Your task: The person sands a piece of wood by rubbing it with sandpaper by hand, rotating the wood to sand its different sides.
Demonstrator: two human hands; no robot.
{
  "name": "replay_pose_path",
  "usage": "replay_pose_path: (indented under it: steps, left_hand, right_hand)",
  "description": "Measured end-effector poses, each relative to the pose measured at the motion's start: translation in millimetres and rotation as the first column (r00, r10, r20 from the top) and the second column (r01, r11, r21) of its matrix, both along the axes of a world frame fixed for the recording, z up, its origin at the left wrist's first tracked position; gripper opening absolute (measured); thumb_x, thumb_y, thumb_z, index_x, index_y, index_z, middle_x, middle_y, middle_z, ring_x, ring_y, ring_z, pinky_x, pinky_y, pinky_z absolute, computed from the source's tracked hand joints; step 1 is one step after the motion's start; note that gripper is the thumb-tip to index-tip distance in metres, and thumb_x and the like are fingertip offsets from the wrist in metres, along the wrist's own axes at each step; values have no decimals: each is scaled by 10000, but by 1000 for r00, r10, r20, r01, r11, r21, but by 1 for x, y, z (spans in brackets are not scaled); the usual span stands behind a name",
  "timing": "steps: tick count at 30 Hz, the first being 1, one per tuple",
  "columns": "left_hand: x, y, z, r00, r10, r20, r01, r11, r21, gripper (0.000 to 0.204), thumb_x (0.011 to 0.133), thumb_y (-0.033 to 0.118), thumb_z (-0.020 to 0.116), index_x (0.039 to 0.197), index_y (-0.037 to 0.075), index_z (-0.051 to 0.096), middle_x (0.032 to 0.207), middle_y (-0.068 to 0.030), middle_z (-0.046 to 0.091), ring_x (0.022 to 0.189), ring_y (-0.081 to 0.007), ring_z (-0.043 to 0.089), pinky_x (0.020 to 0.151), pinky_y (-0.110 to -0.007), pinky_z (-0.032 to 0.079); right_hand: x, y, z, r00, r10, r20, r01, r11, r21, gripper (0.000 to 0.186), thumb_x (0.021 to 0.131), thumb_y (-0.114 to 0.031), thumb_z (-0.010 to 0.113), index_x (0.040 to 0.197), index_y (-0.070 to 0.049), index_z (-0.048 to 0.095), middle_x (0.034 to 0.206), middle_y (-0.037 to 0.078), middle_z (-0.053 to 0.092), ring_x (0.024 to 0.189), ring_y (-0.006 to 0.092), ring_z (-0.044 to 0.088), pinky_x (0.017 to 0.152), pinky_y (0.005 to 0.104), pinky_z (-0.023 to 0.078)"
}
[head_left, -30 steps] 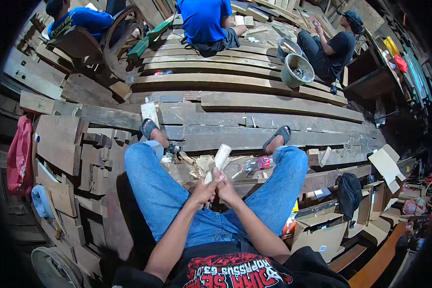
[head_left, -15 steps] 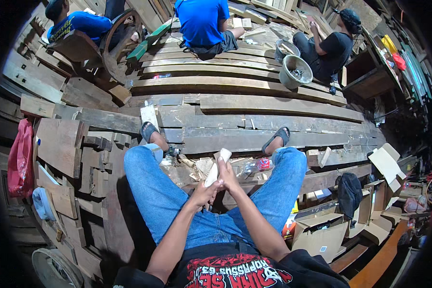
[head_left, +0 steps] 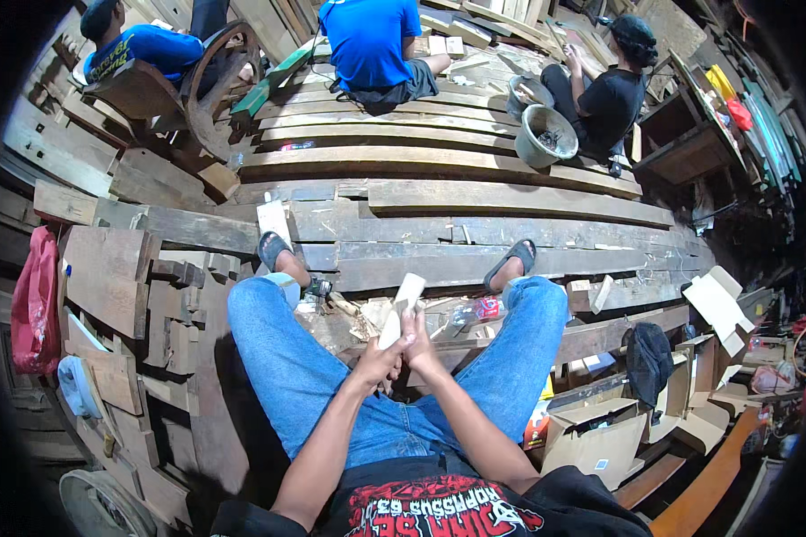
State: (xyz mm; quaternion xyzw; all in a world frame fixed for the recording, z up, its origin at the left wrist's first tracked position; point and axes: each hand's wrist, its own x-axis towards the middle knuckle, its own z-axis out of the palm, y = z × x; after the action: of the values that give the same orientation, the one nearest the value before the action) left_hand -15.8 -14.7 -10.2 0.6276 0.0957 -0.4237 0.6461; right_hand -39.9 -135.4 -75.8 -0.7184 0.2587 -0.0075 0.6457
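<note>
Between my knees, both hands are on a pale, smooth, elongated piece that looks like wood (head_left: pixel 410 290). It slants up and away, its far end standing free above the fingers. My left hand (head_left: pixel 379 364) is closed around the lower part. Along its right side my right hand (head_left: pixel 416 340) is pressed, fingers together and pointing away from me. The two hands touch near the wrists. Whether anything thin lies under the fingers cannot be made out.
Wood scraps (head_left: pixel 354 313) and a clear plastic bottle (head_left: pixel 476 311) lie beyond my hands. Long planks (head_left: pixel 510 199) cross the floor. Three people sit farther off, near two buckets (head_left: pixel 546 139). Cardboard boxes (head_left: pixel 595 438) stand at right, stacked wood (head_left: pixel 107 277) at left.
The pale piece has turned a little, showing a broader flat face and more of its far end. My right hand has slid slightly back toward me along it.
</note>
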Motion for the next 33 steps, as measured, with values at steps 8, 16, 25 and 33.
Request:
replay_pose_path:
  steps: [8,16,25,33]
  left_hand:
    - [2,0,-9,998,-20,57,17,998,52,459,877,468,676,873,12,627,568,-7,511,451,-107,517,419,-255,437]
    - [2,4,-5,998,35,42,-35,999,-5,433,801,439,773,850,35,625,587,9,507,456,-85,495,411,-238,408]
    - [-2,-1,-11,995,-15,94,15,1000,0,418,756,410,823,834,49,628,613,21,550,468,-72,513,420,-236,408]
    - [-7,1,-11,987,-107,122,108,994,3,409,791,384,799,902,29,631,642,13,542,491,-77,508,424,-243,415]
  right_hand:
    - [-3,10,8,999,33,5,-34,980,196,781,983,-585,400,1457,12,230,1249,273,514,1157,336,529,982,421,412]
    - [16,6,13,996,6,-95,18,966,258,699,984,-539,429,1427,-19,281,1252,247,526,1087,321,548,963,414,423]
    - [24,-13,7,995,-26,-97,29,999,31,759,978,-519,444,1482,-7,199,1358,326,449,1243,420,495,1022,424,399]
    - [35,-20,28,995,-70,-72,69,997,-15,801,983,-458,480,1491,39,110,1353,328,440,1241,389,486,1034,407,392]
